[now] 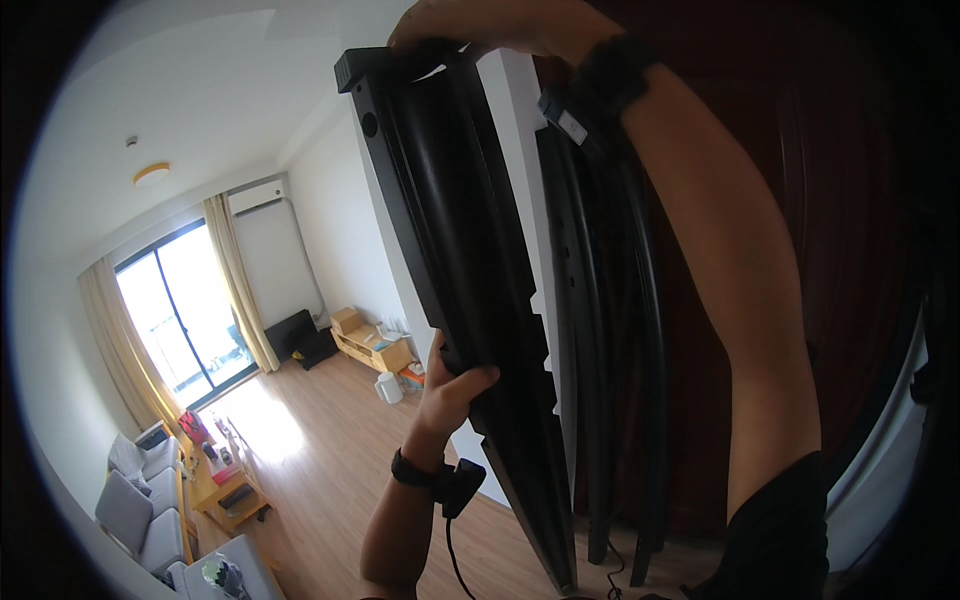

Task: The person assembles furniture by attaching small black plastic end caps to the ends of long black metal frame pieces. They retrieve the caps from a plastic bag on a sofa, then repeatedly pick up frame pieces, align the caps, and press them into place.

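Note:
A long black channel-shaped piece (455,200) stands tilted in front of me, its top end close and its lower end down by the floor. It has a rounded hollow along its length and notches on its right edge; I cannot tell its exact kind. My left hand (452,395) is closed around its left edge partway down, thumb across the front. Over the top end lies my right hand (500,25), arm raised, fingers bent onto the end and partly hidden. Both wrists wear black straps with small devices. More long black pieces (590,300) stand upright just to the right.
A dark red door (720,130) is behind the black pieces on the right. To the left are a grey sofa (150,500), a wooden coffee table (220,490) with items on it, a low wooden cabinet (370,345) and a white jug-like container (389,388) on the wooden floor.

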A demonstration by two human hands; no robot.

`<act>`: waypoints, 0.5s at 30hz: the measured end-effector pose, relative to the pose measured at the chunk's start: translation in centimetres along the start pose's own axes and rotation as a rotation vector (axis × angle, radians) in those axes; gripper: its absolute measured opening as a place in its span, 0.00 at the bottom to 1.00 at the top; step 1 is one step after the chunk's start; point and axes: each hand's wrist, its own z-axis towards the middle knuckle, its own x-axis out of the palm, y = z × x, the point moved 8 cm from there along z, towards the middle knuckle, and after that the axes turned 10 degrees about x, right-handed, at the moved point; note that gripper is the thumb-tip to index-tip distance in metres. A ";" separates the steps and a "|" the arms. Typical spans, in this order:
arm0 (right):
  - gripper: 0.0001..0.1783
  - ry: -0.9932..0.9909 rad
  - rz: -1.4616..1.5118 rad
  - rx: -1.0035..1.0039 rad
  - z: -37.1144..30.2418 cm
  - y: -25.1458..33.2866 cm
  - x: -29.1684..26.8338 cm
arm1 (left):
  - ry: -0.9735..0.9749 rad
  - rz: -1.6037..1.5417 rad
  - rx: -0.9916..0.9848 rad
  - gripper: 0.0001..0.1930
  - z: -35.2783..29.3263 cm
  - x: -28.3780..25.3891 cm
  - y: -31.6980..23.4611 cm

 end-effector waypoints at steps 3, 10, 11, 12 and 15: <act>0.17 0.059 -0.059 0.029 0.0 0.8 -0.1 | -0.006 0.021 0.008 0.26 0.1 0.0 -0.1; 0.16 0.041 -0.094 0.027 0.5 0.8 0.5 | -0.035 -0.019 0.003 0.26 0.0 0.3 -0.3; 0.16 0.035 -0.101 0.029 0.6 0.7 0.7 | -0.033 -0.014 0.001 0.26 0.0 0.3 -0.3; 0.16 0.031 -0.101 0.030 0.7 0.6 0.7 | -0.032 -0.009 -0.002 0.26 0.0 0.4 -0.3; 0.16 -0.001 -0.098 0.032 0.9 0.2 0.7 | -0.050 -0.006 0.005 0.26 -0.1 0.2 -0.4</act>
